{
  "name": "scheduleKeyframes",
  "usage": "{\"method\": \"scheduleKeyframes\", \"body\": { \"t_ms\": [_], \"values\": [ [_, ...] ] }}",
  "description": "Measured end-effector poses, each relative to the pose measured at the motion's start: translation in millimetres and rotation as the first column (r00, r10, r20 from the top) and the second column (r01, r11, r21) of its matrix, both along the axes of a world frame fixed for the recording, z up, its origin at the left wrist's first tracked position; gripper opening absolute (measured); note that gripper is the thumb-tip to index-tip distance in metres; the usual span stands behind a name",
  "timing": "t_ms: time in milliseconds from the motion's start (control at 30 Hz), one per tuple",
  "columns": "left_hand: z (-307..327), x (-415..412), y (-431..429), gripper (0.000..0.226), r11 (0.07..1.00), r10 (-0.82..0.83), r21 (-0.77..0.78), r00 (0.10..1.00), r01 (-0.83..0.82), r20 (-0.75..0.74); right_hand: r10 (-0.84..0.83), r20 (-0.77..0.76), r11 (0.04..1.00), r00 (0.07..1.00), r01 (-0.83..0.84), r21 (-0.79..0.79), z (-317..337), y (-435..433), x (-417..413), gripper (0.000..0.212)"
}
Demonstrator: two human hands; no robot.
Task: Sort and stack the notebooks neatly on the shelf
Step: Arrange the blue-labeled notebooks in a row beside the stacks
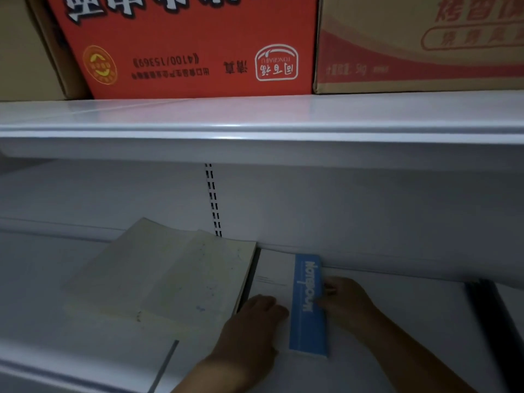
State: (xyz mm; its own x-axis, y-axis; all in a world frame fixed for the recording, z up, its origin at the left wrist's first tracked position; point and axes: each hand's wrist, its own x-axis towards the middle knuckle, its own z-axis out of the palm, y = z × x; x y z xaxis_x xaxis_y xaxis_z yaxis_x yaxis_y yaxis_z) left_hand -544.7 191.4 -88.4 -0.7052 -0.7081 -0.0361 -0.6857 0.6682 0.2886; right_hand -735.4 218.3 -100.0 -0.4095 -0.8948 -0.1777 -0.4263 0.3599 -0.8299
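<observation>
Notebook with a white cover and a blue band (307, 304) lies flat on the lower shelf (397, 321), a little right of the middle, its long axis running from the shelf's front edge back toward the rear wall; the far short end sits just beside the rear wall and the near short end points toward the person. The blue band runs along its right side, and the white word printed on it reads lengthwise along that same axis. Left hand (252, 327) rests palm down on the white part of the cover near its left edge, fingers stretched forward and flat, not curled around anything. Right hand (347, 303) lies against the right edge of the blue band, fingertips touching it about midway along; whether the fingers hook under the edge cannot be told in the dim light. The two hands stand apart with the notebook's width between them. To the left, just beside the notebook, a larger pale cream notebook (204, 276) lies flat and skewed, its far corner turned toward the rear wall, with another pale cover (127, 268) showing under it further left. A white sheet or cover with a grey edge (158, 361) lies at the front of the shelf. Above, on the upper shelf (255, 120), stand a red carton (184, 46) and a brown carton (419, 43) side by side
</observation>
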Motion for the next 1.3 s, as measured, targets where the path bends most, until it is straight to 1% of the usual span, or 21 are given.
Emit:
{"method": "scheduleKeyframes", "body": {
  "t_ms": [167,200,267,333,367,467,567,633,667,733,800,833,867,933,967,1000,1067,1100,1167,1233,1300],
  "values": [
    [9,-10,-9,0.065,1.000,0.017,0.008,0.996,-0.018,0.089,-0.053,0.150,0.996,0.987,0.064,-0.066,-17,10,16,0.037],
    [7,-12,-11,0.064,1.000,0.027,-0.002,0.996,-0.027,0.091,-0.055,0.146,0.997,0.988,0.063,-0.050,-18,9,17,0.039],
    [-2,-17,-17,0.054,0.986,-0.053,-0.161,0.999,0.051,-0.005,-0.049,0.118,0.999,0.992,0.051,-0.013,-21,9,17,0.045],
    [-20,-14,-25,0.029,0.978,-0.137,-0.173,0.986,0.120,-0.092,-0.043,0.123,0.999,0.991,0.044,-0.002,-20,9,15,0.063],
    [-27,-13,-26,0.023,0.970,-0.168,-0.199,0.979,0.143,-0.118,-0.034,0.129,0.999,0.991,0.036,-0.009,-20,11,14,0.069],
    [-39,-15,-37,0.023,0.951,-0.157,-0.289,0.978,0.112,-0.136,-0.013,0.047,1.000,0.999,0.014,-0.024,-11,11,20,0.065],
    [-88,-26,-62,0.027,0.944,-0.130,-0.310,0.990,0.108,-0.051,0.017,0.074,0.999,0.997,-0.015,-0.036,-13,18,17,0.086],
    [-99,-46,-65,0.045,0.969,-0.138,-0.210,0.990,0.129,-0.028,0.025,0.029,0.999,0.999,-0.023,-0.044,-4,33,9,0.080],
    [-82,-56,-48,0.051,0.980,-0.141,-0.151,0.989,0.132,-0.045,0.012,-0.027,0.999,1.000,-0.014,-0.044,1,44,3,0.073],
    [-37,-79,-1,0.061,0.970,-0.241,-0.043,0.952,0.237,-0.189,-0.071,-0.172,0.986,0.983,0.043,-0.158,8,71,-17,0.060],
    [-1,-109,47,0.096,0.926,-0.143,0.283,0.924,0.252,-0.354,-0.176,-0.199,0.954,0.964,0.118,-0.275,17,105,-49,0.051],
    [-3,-125,64,0.101,0.879,-0.092,0.400,0.915,0.260,-0.393,-0.231,-0.217,0.943,0.949,0.163,-0.291,20,126,-73,0.047],
    [-8,-144,78,0.092,0.852,-0.088,0.439,0.904,0.287,-0.419,-0.310,-0.249,0.929,0.918,0.236,-0.286,22,148,-99,0.045],
    [-11,-187,103,0.070,0.813,-0.046,0.525,0.927,0.251,-0.372,-0.505,-0.265,0.852,0.822,0.426,-0.304,20,192,-157,0.043],
    [-12,-207,112,0.068,0.809,-0.014,0.547,0.937,0.216,-0.349,-0.572,-0.265,0.816,0.776,0.509,-0.272,20,213,-180,0.046],
    [-14,-224,120,0.070,0.803,0.016,0.564,0.940,0.191,-0.340,-0.593,-0.274,0.805,0.758,0.564,-0.182,18,231,-198,0.049],
    [-13,-253,134,0.070,0.802,0.060,0.577,0.940,0.155,-0.336,-0.504,-0.285,0.840,0.816,0.539,0.058,10,258,-219,0.053],
    [-11,-265,141,0.069,0.808,0.049,0.571,0.950,0.142,-0.307,-0.450,-0.256,0.865,0.855,0.489,0.111,7,266,-222,0.052],
    [-12,-286,155,0.078,0.840,-0.005,0.528,0.975,0.124,-0.222,-0.400,-0.149,0.907,0.904,0.414,0.076,4,275,-227,0.041],
    [-12,-298,167,0.085,0.840,0.028,0.539,0.985,0.070,-0.171,-0.372,-0.033,0.928,0.927,0.373,0.019,5,282,-232,0.025],
    [-7,-306,171,0.072,0.751,0.171,0.658,0.948,0.053,-0.270,-0.369,0.084,0.929,0.926,0.370,-0.008,2,288,-239,0.026]
  ]
}}
